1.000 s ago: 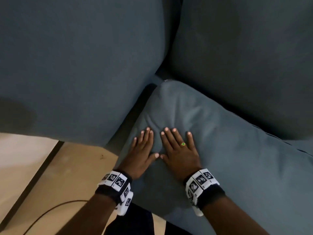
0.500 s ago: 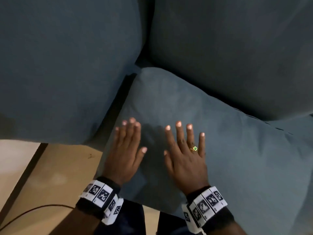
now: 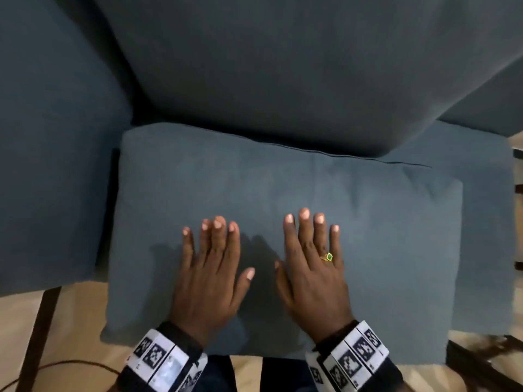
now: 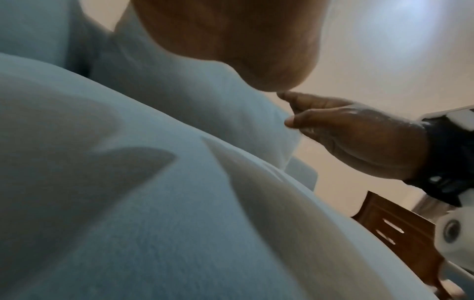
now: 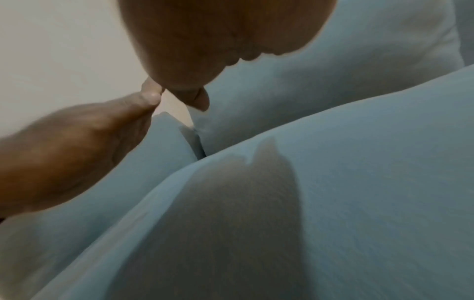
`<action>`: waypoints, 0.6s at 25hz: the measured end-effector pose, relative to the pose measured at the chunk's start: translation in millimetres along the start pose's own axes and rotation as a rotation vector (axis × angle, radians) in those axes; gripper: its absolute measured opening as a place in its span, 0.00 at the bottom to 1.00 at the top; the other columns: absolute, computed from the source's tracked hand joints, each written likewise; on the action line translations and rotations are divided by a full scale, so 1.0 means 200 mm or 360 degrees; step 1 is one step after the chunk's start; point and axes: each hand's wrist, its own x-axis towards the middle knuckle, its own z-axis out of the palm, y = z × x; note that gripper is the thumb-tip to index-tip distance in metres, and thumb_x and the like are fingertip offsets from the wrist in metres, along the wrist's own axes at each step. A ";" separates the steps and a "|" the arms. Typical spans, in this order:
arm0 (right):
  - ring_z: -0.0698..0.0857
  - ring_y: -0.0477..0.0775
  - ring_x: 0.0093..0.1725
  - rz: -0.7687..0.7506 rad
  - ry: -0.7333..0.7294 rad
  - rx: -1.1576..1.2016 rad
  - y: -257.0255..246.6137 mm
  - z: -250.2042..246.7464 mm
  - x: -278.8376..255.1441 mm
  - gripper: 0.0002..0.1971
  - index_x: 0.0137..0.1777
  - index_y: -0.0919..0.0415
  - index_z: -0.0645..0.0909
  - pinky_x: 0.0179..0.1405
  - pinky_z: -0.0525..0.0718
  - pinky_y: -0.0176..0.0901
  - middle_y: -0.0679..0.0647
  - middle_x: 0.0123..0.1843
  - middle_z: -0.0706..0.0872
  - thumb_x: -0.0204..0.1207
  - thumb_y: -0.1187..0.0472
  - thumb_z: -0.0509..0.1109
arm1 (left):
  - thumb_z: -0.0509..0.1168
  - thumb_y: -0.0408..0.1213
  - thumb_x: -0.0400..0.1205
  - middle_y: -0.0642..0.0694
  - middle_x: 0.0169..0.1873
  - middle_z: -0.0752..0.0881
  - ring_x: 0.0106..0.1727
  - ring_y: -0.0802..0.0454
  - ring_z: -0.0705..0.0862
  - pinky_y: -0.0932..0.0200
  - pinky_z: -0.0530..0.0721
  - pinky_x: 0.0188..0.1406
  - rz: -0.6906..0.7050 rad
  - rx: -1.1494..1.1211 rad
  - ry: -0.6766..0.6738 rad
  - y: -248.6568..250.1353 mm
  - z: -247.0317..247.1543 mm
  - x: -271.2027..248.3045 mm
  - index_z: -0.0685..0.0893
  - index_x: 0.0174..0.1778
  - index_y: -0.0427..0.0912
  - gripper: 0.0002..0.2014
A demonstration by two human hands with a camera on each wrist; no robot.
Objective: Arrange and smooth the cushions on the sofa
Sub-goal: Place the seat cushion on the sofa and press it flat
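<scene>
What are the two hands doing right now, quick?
Left hand: open, fingers straight, palm down over the blue seat cushion, holding nothing.
Right hand: open, fingers spread, palm down over the same cushion, holding nothing.

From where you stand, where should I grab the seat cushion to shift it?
Probably the seat cushion by its two short ends, one hand each side. Both overhang free, while the back cushion covers its rear edge. The left hand and right hand lie flat mid-cushion.
</scene>
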 end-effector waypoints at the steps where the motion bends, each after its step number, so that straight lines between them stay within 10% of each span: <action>1: 0.57 0.61 0.89 0.0046 -0.0030 -0.0006 0.06 0.00 -0.02 0.36 0.90 0.58 0.56 0.86 0.56 0.70 0.57 0.91 0.55 0.84 0.47 0.58 | 0.52 0.53 0.90 0.35 0.88 0.48 0.89 0.36 0.50 0.29 0.50 0.85 0.0125 0.0040 -0.0080 0.08 0.02 0.05 0.48 0.89 0.35 0.37; 10: 0.58 0.59 0.89 0.0221 -0.0115 0.0063 0.53 0.02 -0.20 0.37 0.90 0.52 0.52 0.86 0.49 0.65 0.52 0.91 0.46 0.85 0.40 0.54 | 0.62 0.55 0.86 0.39 0.89 0.46 0.89 0.39 0.56 0.26 0.56 0.83 0.0322 0.0177 -0.0456 0.57 0.09 0.22 0.57 0.88 0.36 0.40; 15: 0.48 0.60 0.91 0.0472 0.0091 0.0176 0.75 -0.04 -0.24 0.36 0.91 0.52 0.48 0.87 0.46 0.66 0.52 0.91 0.43 0.86 0.44 0.53 | 0.50 0.58 0.89 0.37 0.89 0.47 0.90 0.39 0.49 0.31 0.51 0.86 0.0327 0.0188 -0.0517 0.81 0.12 0.39 0.53 0.88 0.34 0.39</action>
